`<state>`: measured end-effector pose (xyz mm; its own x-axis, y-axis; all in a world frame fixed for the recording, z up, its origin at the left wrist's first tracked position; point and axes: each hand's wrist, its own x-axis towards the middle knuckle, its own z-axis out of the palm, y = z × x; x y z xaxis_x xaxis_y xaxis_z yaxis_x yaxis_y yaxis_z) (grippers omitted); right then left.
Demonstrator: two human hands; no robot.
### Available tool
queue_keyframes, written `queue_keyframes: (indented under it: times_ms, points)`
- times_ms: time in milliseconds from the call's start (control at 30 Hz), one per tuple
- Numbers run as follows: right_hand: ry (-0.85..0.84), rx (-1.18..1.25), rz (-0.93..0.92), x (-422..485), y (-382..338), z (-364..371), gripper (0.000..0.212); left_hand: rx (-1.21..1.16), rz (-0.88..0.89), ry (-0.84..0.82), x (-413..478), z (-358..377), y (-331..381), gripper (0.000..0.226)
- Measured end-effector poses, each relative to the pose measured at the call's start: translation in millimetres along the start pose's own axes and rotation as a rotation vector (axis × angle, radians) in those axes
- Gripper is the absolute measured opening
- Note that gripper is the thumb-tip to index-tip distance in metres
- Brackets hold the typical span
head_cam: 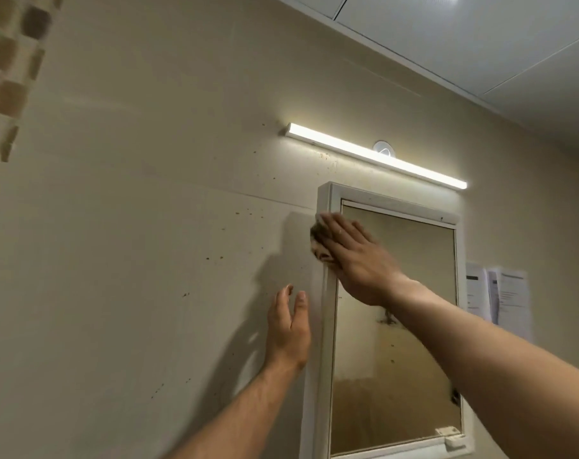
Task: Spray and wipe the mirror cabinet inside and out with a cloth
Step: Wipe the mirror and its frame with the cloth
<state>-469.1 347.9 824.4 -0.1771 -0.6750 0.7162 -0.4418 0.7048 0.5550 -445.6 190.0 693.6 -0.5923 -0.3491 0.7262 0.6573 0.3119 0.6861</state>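
A white-framed mirror cabinet (327,326) hangs on the beige wall, its door closed and its glass (394,376) streaked and spotted. My right hand (354,260) lies flat with straight fingers on a crumpled brownish cloth (318,240), pressing it against the upper left corner of the frame. Only the cloth's left edge shows past my fingers. My left hand (289,329) is raised beside the cabinet's left side, fingers relaxed and apart, holding nothing. Whether it touches the cabinet side I cannot tell.
A lit tube lamp (377,155) runs along the wall just above the cabinet. Paper notices (500,296) hang to the right of it. The wall (148,260) at left carries brown specks. A tiled strip (6,87) borders the far left.
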Motion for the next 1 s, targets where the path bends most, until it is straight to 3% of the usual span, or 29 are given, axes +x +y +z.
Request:
queue_keyframes:
  times_ms: [100,233,300,433,500,567,633,700,767,900,1000]
  points:
    - [0.06,0.042,-0.011,-20,-28,32,0.058,-0.15,-0.053,-0.036,-3,-2,6,0.074]
    - [-0.097,0.008,-0.358,-132,-70,93,0.054,-0.148,-0.083,-0.046,-10,-9,5,0.082]
    - [-0.163,-0.031,-0.457,-139,-64,90,0.053,-0.148,-0.105,-0.043,-17,-7,3,0.08]
    - [0.022,0.025,-0.113,-83,-50,55,0.058,-0.137,-0.079,-0.073,-25,2,-1,0.036]
    - [0.03,0.067,-0.078,-91,-62,66,0.061,-0.118,-0.077,-0.12,-28,2,-6,0.044]
    - [-0.044,0.111,-0.175,-135,-88,92,0.06,-0.045,-0.055,-0.152,-37,-1,-11,0.076]
    - [-0.139,0.11,-0.294,-188,-118,111,0.06,0.042,-0.033,-0.156,-42,-4,-16,0.092]
    - [-0.242,0.099,-0.396,-211,-124,115,0.062,0.058,-0.046,-0.153,-45,-5,-16,0.092]
    - [-0.242,0.067,-0.429,-195,-112,106,0.06,0.055,-0.073,-0.129,-49,-5,-14,0.085]
    - [-0.022,0.153,-0.015,-155,-108,96,0.058,0.032,-0.149,-0.103,-52,-4,-18,0.065]
    - [-0.109,0.305,-0.056,-207,-162,125,0.058,0.102,-0.15,-0.087,-62,-10,-24,0.063]
